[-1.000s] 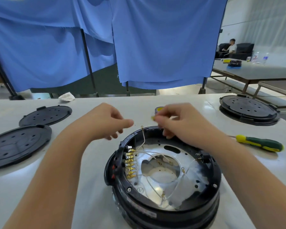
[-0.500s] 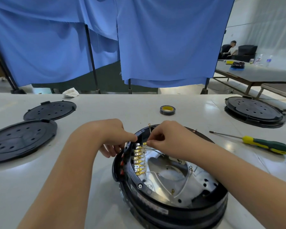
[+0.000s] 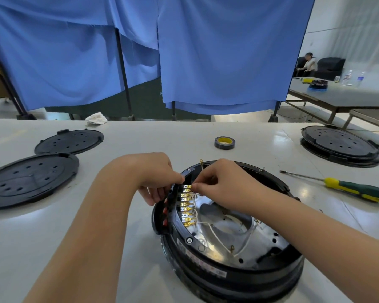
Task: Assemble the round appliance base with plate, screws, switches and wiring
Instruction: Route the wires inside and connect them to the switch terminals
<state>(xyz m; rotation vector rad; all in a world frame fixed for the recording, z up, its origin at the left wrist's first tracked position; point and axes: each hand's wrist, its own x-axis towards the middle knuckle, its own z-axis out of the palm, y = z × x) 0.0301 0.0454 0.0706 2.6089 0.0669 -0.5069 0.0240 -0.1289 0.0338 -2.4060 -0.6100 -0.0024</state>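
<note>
The round black appliance base (image 3: 228, 232) sits open side up on the white worktop (image 3: 140, 138), close to the person, with a shiny metal plate (image 3: 225, 228) inside and thin white wires (image 3: 214, 231) looping across it. Along its left inner wall runs a row of brass terminals (image 3: 187, 205). The left hand (image 3: 153, 173) grips the base's left rim, thumb over the top and fingers curled down outside it. The right hand (image 3: 219, 182) pinches a small wire end between thumb and forefinger right at the topmost terminal; what exactly sits in the pinch is too small to tell. A yellow-and-green screwdriver (image 3: 346, 189) lies to the right, a roll of black tape (image 3: 224, 142) beyond the base, two black perforated covers (image 3: 50, 162) at left, and another stacked base (image 3: 339, 146) at far right.
</note>
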